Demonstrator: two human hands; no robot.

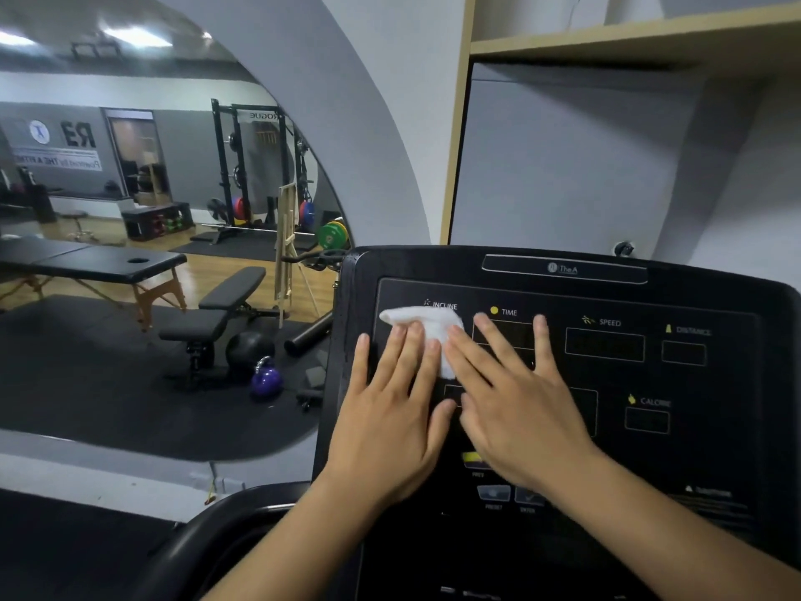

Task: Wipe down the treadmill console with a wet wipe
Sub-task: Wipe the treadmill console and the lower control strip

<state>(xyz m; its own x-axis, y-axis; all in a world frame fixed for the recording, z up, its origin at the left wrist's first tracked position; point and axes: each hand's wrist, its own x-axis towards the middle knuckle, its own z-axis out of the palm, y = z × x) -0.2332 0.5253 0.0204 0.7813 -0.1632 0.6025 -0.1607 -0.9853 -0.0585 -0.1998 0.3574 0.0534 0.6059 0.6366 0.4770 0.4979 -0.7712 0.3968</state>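
Observation:
The black treadmill console fills the lower right of the head view, with labels for incline, time, speed, distance and calorie. A white wet wipe lies flat on its upper left, under the incline label. My left hand presses flat on the wipe, its fingertips covering the wipe's lower part. Beside it, my right hand lies flat with fingers spread over the time display, its forefinger along the wipe's right edge. Part of the wipe is hidden under both hands.
A curved wall mirror at the left reflects a gym: massage table, weight bench, purple kettlebell, squat rack, weight plates. A wooden shelf hangs above the console. The treadmill's black handrail curves at the lower left.

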